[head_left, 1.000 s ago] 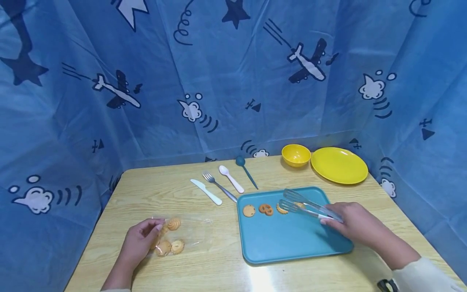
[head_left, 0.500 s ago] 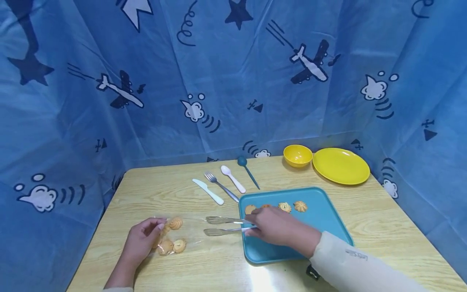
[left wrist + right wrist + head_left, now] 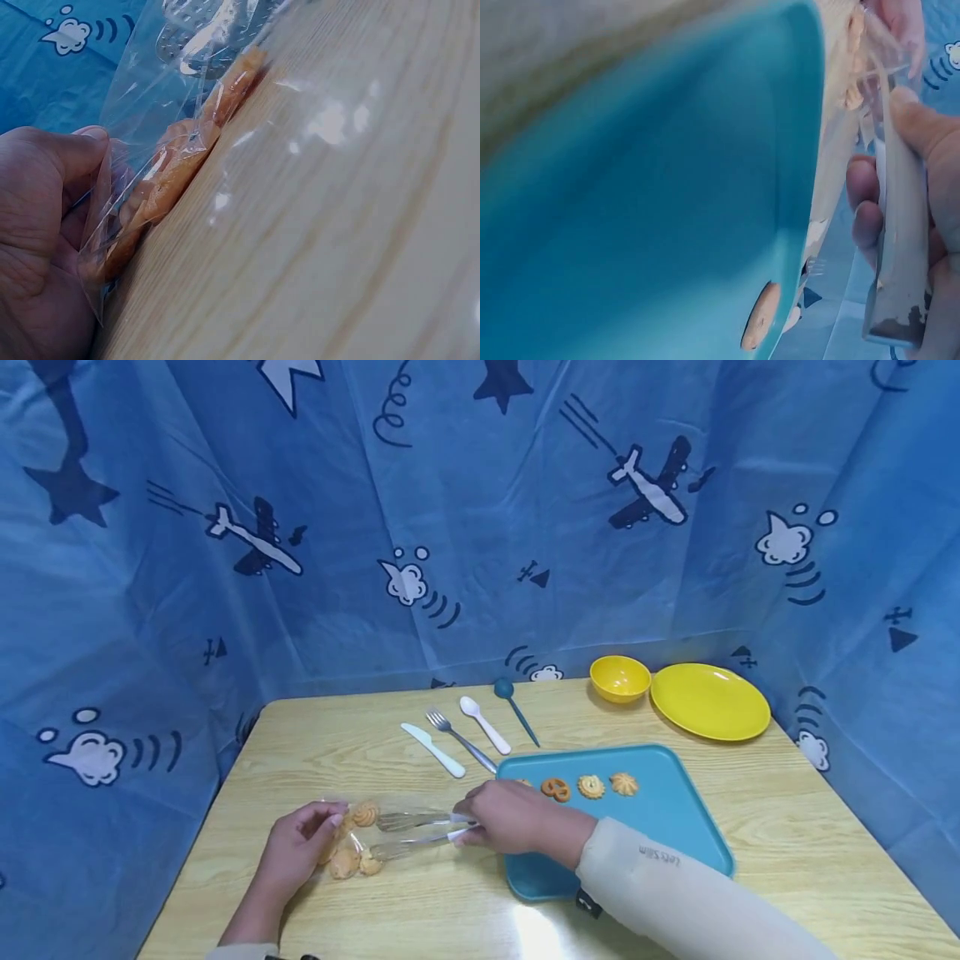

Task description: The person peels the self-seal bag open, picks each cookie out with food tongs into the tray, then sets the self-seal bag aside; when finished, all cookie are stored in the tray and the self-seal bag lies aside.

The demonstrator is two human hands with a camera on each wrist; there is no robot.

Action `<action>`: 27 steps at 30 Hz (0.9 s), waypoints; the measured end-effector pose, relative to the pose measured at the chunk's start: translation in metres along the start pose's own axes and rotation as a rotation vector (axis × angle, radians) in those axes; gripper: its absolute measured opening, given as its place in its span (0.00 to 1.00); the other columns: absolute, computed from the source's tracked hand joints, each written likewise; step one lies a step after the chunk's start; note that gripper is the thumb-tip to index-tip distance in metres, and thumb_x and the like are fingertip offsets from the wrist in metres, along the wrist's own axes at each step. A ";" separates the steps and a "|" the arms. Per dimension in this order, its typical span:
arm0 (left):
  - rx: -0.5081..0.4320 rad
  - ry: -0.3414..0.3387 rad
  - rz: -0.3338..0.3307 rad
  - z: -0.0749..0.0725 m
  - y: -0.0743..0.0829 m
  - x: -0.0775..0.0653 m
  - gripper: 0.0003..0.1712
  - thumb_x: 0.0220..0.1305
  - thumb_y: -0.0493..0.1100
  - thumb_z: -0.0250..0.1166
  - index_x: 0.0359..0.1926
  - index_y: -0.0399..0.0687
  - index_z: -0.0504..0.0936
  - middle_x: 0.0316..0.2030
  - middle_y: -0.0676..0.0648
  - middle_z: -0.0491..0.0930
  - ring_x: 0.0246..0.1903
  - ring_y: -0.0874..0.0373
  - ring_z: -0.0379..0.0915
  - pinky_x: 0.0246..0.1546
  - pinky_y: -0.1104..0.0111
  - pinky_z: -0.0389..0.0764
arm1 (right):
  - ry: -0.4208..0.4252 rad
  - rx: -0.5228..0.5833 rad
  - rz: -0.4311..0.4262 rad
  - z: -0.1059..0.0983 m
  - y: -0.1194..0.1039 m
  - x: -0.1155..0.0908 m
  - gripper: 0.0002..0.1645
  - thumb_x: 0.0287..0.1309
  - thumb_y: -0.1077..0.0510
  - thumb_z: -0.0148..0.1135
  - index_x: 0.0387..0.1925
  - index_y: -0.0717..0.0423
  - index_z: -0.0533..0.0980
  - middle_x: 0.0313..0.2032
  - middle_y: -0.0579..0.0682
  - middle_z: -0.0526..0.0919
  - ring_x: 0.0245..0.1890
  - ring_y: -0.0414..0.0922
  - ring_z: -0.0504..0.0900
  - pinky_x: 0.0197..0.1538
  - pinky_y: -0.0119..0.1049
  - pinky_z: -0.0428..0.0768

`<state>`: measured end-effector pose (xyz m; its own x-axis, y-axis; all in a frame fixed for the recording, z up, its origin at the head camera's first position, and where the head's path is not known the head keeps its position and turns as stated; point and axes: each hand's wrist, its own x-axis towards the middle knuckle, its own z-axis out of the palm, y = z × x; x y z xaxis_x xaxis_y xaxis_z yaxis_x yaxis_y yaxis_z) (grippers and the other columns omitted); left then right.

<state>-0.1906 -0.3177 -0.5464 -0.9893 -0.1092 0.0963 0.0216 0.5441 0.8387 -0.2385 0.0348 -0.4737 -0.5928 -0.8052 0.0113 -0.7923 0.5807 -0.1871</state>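
My left hand (image 3: 296, 847) pinches the closed end of a clear plastic bag (image 3: 139, 94) lying on the table at the left. Several cookies (image 3: 345, 862) lie inside it, with a swirled cookie (image 3: 366, 814) at the top. My right hand (image 3: 502, 817) grips metal tongs (image 3: 414, 820) with pale handles. The tongs' two arms are spread apart and reach into the bag, their perforated heads (image 3: 225, 45) close to the cookies. In the right wrist view, the thumb and fingers wrap the tongs' handle (image 3: 900, 240). No cookie is between the tongs' heads.
A teal tray (image 3: 660, 827) sits under my right forearm, with a pretzel (image 3: 556, 789), a ring-shaped cookie (image 3: 591, 787) and a star-shaped cookie (image 3: 623, 784). Behind are a knife (image 3: 433, 750), fork (image 3: 461, 739), spoons (image 3: 486, 727), yellow bowl (image 3: 620, 680) and yellow plate (image 3: 708, 702).
My right hand has carried the tongs left from over the tray into the bag. One cookie, hidden before by the tongs, now shows on the tray. The left hand stays at the bag.
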 end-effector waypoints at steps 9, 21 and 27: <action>-0.008 -0.009 -0.011 0.000 0.001 0.000 0.18 0.72 0.55 0.64 0.50 0.47 0.85 0.55 0.49 0.86 0.59 0.70 0.75 0.55 0.91 0.69 | -0.067 0.028 -0.108 0.000 0.016 0.012 0.14 0.67 0.37 0.63 0.34 0.40 0.79 0.25 0.32 0.75 0.25 0.31 0.72 0.30 0.28 0.74; -0.020 -0.004 -0.011 0.001 0.000 0.001 0.15 0.72 0.52 0.64 0.49 0.48 0.85 0.55 0.49 0.86 0.54 0.78 0.74 0.54 0.91 0.70 | -0.095 -0.045 -0.094 -0.007 0.010 0.025 0.19 0.67 0.37 0.63 0.53 0.38 0.83 0.40 0.32 0.88 0.40 0.33 0.84 0.46 0.34 0.85; -0.009 -0.001 -0.004 0.002 -0.001 0.002 0.15 0.73 0.54 0.63 0.49 0.49 0.85 0.54 0.50 0.86 0.55 0.77 0.74 0.55 0.90 0.70 | -0.088 -0.035 -0.096 -0.006 0.015 0.021 0.12 0.68 0.38 0.62 0.38 0.38 0.81 0.23 0.32 0.77 0.25 0.32 0.75 0.34 0.31 0.78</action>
<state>-0.1924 -0.3169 -0.5476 -0.9896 -0.1105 0.0925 0.0190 0.5363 0.8438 -0.2635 0.0269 -0.4700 -0.5003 -0.8638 -0.0590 -0.8503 0.5031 -0.1548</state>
